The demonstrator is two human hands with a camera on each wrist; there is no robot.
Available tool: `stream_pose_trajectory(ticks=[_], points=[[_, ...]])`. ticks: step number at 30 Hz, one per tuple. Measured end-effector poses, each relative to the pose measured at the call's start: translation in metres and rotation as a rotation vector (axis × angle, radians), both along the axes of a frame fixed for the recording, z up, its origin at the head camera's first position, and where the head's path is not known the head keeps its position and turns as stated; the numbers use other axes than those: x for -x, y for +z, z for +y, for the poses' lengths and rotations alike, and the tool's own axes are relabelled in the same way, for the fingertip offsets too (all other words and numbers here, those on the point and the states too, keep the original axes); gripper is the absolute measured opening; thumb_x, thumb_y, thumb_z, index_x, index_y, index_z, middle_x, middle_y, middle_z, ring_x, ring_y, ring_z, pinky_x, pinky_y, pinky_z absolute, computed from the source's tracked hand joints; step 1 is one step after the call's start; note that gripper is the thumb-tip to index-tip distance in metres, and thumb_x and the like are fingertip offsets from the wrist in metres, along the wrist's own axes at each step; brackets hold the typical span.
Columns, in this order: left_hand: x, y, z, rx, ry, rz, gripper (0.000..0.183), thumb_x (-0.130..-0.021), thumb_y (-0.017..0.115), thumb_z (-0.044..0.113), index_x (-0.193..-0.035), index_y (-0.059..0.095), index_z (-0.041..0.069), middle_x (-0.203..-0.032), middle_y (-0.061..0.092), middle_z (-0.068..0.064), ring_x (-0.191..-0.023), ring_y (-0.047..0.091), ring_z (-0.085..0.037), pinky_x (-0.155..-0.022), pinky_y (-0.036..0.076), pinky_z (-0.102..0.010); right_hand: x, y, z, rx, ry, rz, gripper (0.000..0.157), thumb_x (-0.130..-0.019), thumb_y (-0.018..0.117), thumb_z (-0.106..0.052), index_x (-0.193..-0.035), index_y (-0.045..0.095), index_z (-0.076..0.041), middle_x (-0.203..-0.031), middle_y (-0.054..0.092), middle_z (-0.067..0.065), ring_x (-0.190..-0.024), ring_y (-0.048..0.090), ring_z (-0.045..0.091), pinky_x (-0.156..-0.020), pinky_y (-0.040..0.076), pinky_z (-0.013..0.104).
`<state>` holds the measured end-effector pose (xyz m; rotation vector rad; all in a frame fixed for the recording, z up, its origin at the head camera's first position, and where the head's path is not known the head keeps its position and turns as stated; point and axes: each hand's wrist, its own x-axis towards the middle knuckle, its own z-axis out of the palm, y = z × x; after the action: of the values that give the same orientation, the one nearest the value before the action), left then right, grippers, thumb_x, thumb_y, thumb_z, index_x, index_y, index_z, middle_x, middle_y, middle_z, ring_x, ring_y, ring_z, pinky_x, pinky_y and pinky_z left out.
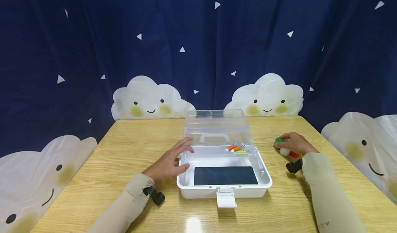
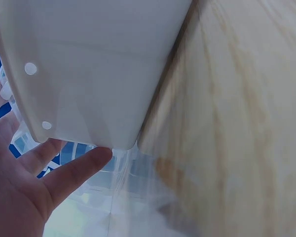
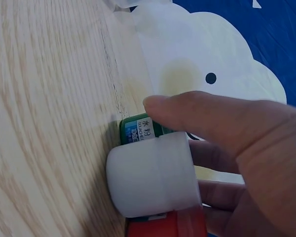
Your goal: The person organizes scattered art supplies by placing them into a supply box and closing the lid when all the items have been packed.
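Note:
A white plastic box (image 1: 224, 191) with a raised clear lid (image 1: 217, 122) stands in the middle of the table. My left hand (image 1: 169, 162) is at the box's left side, fingers spread and fingertips right at its edge; the left wrist view shows the white side wall (image 2: 98, 74) close by. On the right, my right hand (image 1: 296, 143) pinches a green paint jar (image 3: 138, 129) between thumb and fingers. Beside that jar are a white jar (image 3: 148, 175) and a red jar (image 3: 163, 228). The right fingers are partly hidden behind the jars.
Orange and ochre paint tubes (image 1: 231, 147) and slim yellow brushes (image 1: 242, 153) lie at the back of the box. A dark rectangular panel (image 1: 225, 175) is on its floor. The front latch (image 1: 226, 199) hangs down. Behind the wooden table (image 1: 149, 133) hangs a navy curtain (image 1: 198, 19) with clouds.

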<state>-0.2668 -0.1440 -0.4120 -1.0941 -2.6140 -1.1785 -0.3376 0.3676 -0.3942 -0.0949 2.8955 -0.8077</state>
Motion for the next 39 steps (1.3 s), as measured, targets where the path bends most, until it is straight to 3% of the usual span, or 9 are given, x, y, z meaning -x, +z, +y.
stream_pose_trajectory(ticks=[22,29,39], points=[[-0.001,0.0,0.0,-0.003,0.004,0.002,0.045,-0.086,0.069,0.017,-0.122,0.05,0.036,-0.158,0.017,0.017,-0.141,0.028,-0.021,-0.091,0.051,-0.041,0.002,-0.003,-0.001,-0.011,-0.017,0.013,0.072,-0.088,0.064,-0.05,-0.13,0.051,0.008,-0.126,0.052,0.031,-0.103,0.056,0.036,-0.079,0.051,0.046],[-0.001,0.0,0.0,-0.002,-0.002,0.001,0.045,-0.086,0.069,0.018,-0.123,0.05,0.036,-0.158,0.016,0.017,-0.141,0.029,-0.021,-0.091,0.051,-0.041,0.0,0.003,-0.003,-0.02,0.003,0.043,0.065,-0.089,0.065,-0.045,-0.128,0.054,0.005,-0.125,0.054,0.029,-0.099,0.057,0.032,-0.079,0.052,0.043],[0.0,0.0,0.0,-0.001,-0.003,0.009,0.044,-0.086,0.069,0.018,-0.122,0.05,0.036,-0.158,0.016,0.016,-0.141,0.028,-0.021,-0.092,0.051,-0.04,-0.003,0.008,-0.008,-0.031,0.003,0.056,0.068,-0.089,0.064,-0.046,-0.131,0.052,0.007,-0.13,0.048,0.034,-0.105,0.055,0.04,-0.079,0.053,0.047]])
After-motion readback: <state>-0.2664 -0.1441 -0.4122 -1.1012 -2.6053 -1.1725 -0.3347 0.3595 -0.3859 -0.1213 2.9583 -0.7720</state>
